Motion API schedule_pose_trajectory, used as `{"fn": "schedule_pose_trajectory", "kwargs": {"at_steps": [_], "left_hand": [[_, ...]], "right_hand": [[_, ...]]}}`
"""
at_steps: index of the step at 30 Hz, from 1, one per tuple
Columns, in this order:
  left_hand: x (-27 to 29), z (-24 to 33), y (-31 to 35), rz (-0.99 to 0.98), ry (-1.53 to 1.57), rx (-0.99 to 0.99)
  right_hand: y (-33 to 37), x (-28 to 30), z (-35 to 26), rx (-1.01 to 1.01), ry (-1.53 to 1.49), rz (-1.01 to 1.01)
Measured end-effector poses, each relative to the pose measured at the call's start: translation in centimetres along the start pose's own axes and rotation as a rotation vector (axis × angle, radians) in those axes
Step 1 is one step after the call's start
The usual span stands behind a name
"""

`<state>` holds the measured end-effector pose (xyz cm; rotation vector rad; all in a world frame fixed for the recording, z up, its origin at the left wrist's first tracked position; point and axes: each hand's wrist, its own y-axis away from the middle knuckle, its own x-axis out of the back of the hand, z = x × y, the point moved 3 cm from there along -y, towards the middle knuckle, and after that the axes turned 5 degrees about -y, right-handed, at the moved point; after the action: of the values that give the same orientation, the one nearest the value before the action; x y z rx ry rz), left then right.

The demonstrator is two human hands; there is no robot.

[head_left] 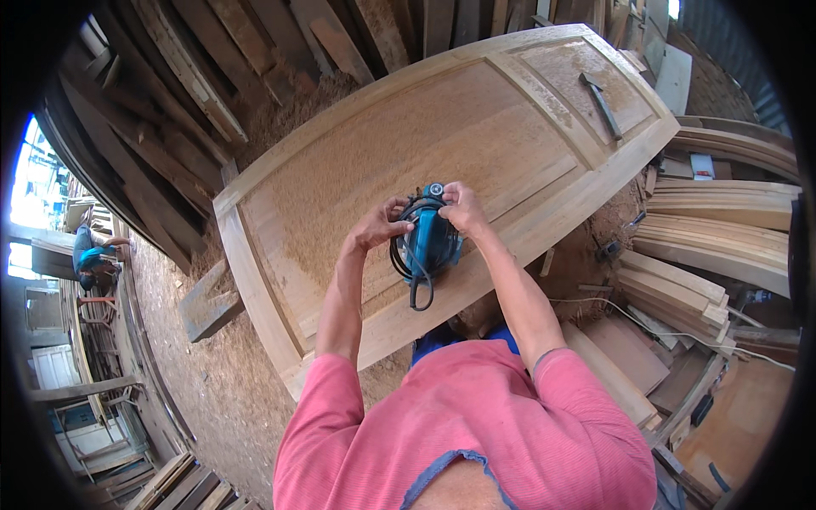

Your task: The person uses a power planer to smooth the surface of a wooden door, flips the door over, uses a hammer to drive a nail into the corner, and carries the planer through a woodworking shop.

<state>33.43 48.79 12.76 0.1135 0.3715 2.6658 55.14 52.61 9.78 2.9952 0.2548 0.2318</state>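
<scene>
A teal electric planer (438, 244) rests near the close edge of a large wooden panel door (408, 110). Its black power cord (399, 257) is looped around the body, with one loop hanging toward me. At the planer's left side, my left hand (382, 224) is closed with its fingers on the coiled cord. My right hand (461, 210) is closed on the cord at the upper right, beside the round front knob. Its fingertips are partly hidden. Fine sawdust covers much of the door panel around the tool.
A try square (602, 106) lies on the door's far right panel. Boards (340, 42) lean behind the door, and curved timber (714, 208) is stacked at right. A beam (210, 308) juts out under the door's left end. Another person (92, 257) is far left.
</scene>
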Motion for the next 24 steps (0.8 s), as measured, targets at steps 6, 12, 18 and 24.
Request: {"fn": "schedule_pose_trajectory", "kwargs": {"at_steps": [6,12,18,24], "left_hand": [[-0.8,-3.0,0.5,0.040,0.544,-0.066],[-2.9,-3.8,-0.6,0.311,0.645,-0.040],[-2.3,-3.7,0.8,0.539,-0.179,0.037],[-2.5,-1.8,3.1,0.365,-0.743,-0.286]], "right_hand": [[0.4,1.0,-0.9,-0.040,0.274,-0.034],[0.7,1.6,0.5,-0.005,0.386,0.082],[4.4,0.6,-2.0,0.130,0.569,0.339],[7.5,-3.5,-0.1,0.023,0.319,0.172]]}}
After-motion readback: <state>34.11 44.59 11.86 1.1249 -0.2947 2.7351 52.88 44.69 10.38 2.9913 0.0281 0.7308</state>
